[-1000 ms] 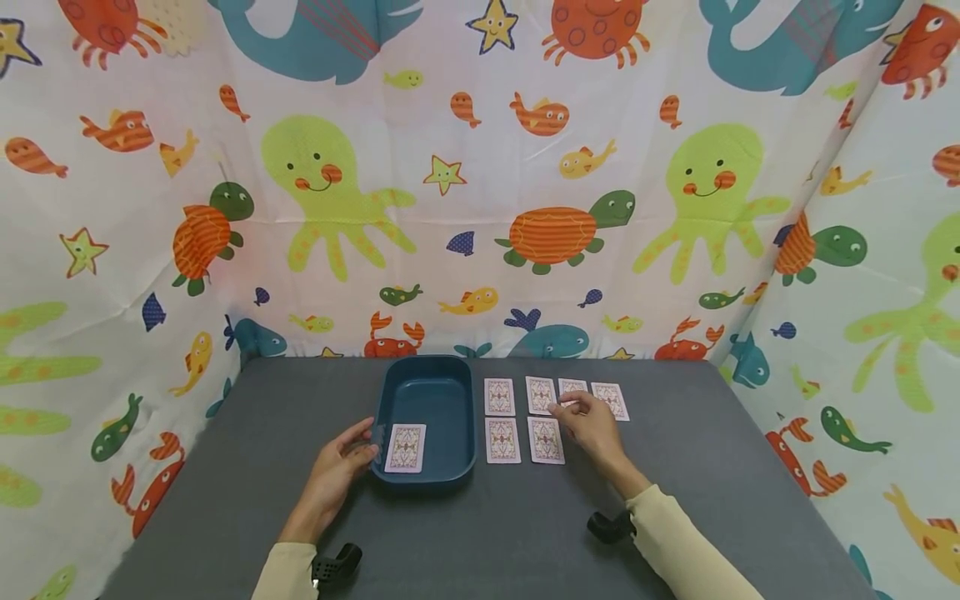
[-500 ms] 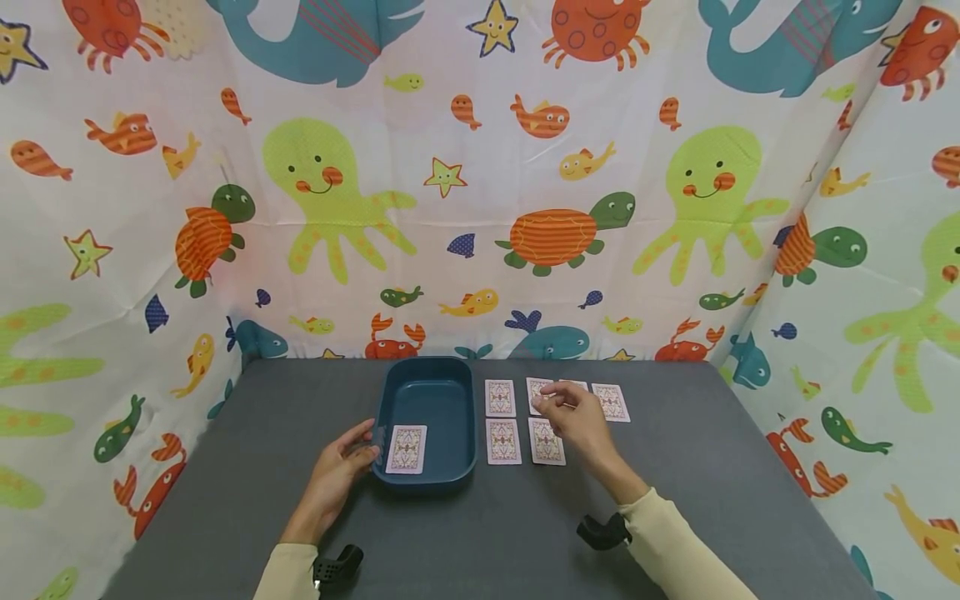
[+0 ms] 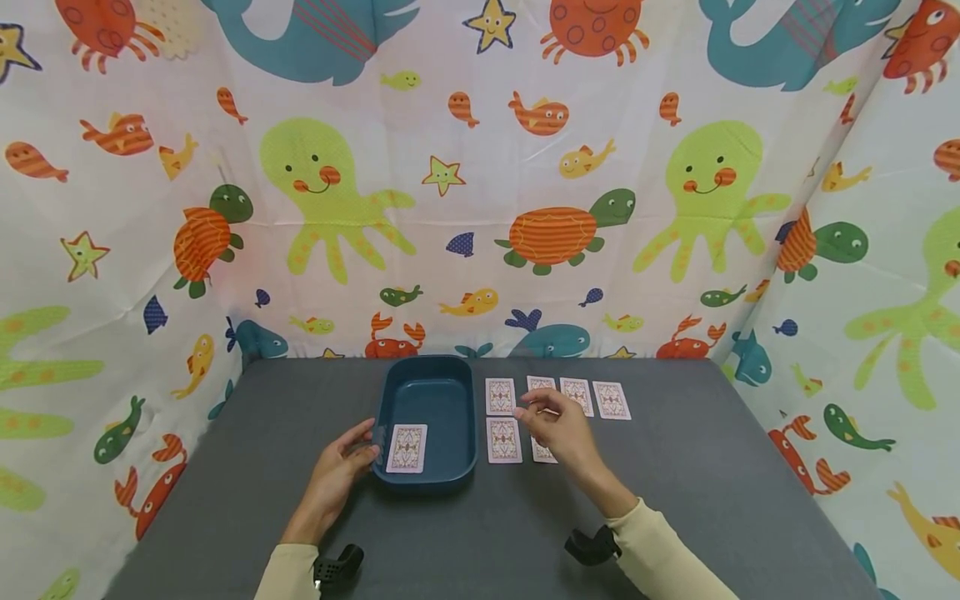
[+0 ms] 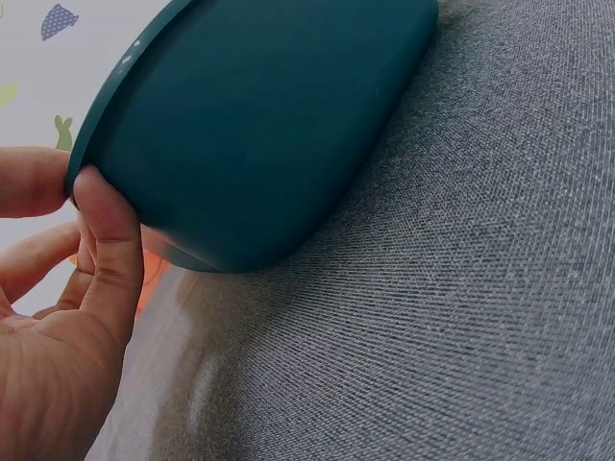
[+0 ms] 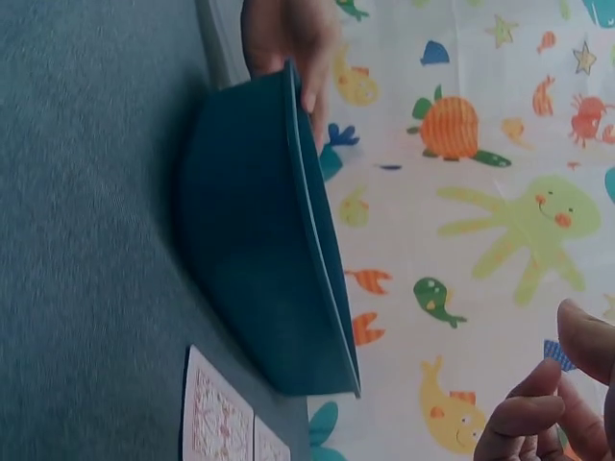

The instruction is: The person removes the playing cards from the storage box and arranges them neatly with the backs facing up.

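Note:
My left hand [image 3: 335, 472] pinches the left rim of a dark teal plastic tray [image 3: 463, 450] between thumb and finger, as the left wrist view of the tray's wall [image 4: 259, 115] shows. Inside the tray, near its front left corner, lies a face-down playing card [image 3: 407, 448]. Right of the tray, several more cards lie face down in two rows. My right hand [image 3: 564, 433] hovers over them with fingers loosely bent and nothing seen between them. It partly covers a front-row card [image 3: 543, 452] and a back-row card [image 3: 540, 383].
A grey cloth-covered table [image 3: 480, 542] carries everything. Two back-row cards [image 3: 576, 398] lie to the right of my right hand, and two cards [image 3: 503, 440] stand closest to the tray. A curtain [image 3: 465, 308] printed with sea animals hangs behind the table and at its sides.
My right hand has moved left across the cards, uncovering one in the back row and covering part of a front-row card. The left hand and tray have stayed put.

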Available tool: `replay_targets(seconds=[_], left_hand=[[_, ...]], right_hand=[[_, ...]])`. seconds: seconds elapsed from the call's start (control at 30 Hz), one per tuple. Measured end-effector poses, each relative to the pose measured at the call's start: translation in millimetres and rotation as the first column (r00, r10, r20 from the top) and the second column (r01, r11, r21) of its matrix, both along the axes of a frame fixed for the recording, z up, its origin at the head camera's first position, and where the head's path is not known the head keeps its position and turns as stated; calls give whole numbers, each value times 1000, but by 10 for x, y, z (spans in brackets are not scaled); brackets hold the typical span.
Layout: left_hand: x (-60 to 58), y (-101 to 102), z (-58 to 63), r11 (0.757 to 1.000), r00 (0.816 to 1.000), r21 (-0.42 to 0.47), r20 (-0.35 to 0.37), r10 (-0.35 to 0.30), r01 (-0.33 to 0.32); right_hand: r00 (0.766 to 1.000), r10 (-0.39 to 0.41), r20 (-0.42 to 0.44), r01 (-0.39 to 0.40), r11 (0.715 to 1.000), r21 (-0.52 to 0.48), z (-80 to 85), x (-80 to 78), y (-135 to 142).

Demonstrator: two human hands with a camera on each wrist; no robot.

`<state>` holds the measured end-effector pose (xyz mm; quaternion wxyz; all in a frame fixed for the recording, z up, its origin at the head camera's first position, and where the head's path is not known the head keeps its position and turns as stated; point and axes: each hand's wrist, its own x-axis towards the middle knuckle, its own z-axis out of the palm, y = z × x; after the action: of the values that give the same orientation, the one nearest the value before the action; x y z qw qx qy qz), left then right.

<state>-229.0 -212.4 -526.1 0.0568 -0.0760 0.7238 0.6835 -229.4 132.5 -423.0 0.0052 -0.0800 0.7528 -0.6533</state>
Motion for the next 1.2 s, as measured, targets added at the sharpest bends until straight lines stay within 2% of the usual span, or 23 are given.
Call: replay_targets(seconds=[0.27,0.5,0.83,1.2], left_hand=[[2,-4,13,1000,1000,-8,3,-2,2],[2,-1,2,1000,1000,-8,-2,-1,1],[-12,-7,-36,1000,1000,-18,-15,10,-10],[3,3,-24,1000,1000,-28,-25,13,-14]], right_hand=[[999,18,-28,-16,998,53,11,50,-214],[994,67,-81,-62,996,59,-296,-107,-431],[985,153,-81,-147,987,71,-300,-178,-754],[982,182,-57,-171,973,153,-379,-329,-1030]])
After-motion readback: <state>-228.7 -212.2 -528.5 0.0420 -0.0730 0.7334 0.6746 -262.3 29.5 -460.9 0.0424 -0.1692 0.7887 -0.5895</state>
